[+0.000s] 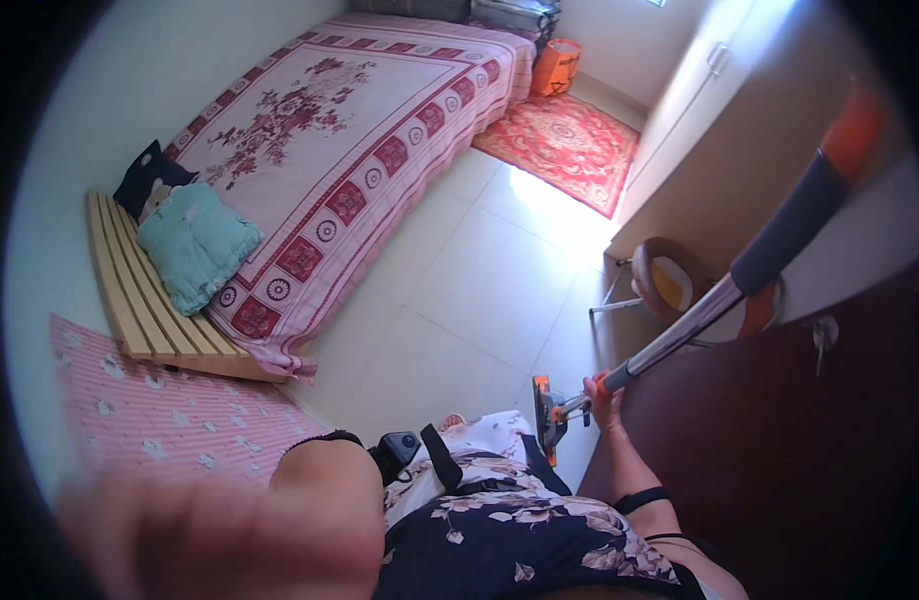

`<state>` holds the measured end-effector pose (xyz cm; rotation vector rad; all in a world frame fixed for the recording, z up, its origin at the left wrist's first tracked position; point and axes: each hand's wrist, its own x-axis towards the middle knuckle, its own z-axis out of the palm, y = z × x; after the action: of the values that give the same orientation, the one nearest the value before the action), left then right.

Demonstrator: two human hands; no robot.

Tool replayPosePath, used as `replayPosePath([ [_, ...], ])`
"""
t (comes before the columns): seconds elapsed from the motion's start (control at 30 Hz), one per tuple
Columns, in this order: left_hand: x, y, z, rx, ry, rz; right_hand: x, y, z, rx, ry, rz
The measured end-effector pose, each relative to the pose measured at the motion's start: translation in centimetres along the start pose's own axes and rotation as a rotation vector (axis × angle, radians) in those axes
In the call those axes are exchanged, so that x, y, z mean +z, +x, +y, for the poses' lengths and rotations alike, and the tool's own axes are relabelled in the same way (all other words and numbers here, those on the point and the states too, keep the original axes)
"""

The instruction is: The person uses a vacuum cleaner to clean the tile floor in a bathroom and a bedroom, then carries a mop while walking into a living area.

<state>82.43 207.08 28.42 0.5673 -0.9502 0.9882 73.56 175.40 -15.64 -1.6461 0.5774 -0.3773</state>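
My right hand [606,405] is closed around the silver pole of a long-handled mop [684,332], close to its head. The narrow grey mop head [549,420] has orange ends and hangs beside my leg. From there the pole slants up to the right, through a dark grey grip to a blurred orange end near the camera. My left hand [149,540] is raised at the lower left, very near the camera. Motion smears its fingers, and nothing can be made out in it.
A bed [379,130] with a floral pink cover stands ahead, bearing a mint-green pillow [197,245] at its slatted wooden headboard [129,290]. On the right are a round-seated metal chair [659,280], a wardrobe [694,110] and a dark red door [759,450]. A red patterned rug [569,145] lies farther off.
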Motion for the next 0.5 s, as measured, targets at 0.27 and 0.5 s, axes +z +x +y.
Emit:
replayPosePath([
  [0.27, -10.3, -7.3, -20.0, -1.298, -0.168, -0.014, 12.5, 14.3, -4.0, -0.042, -0.351, -0.385],
  [0.5, -16.3, -13.7, -22.7, -2.211, -0.141, 0.031, 18.3, 23.7, -1.4, -0.255, -0.393, -0.666],
])
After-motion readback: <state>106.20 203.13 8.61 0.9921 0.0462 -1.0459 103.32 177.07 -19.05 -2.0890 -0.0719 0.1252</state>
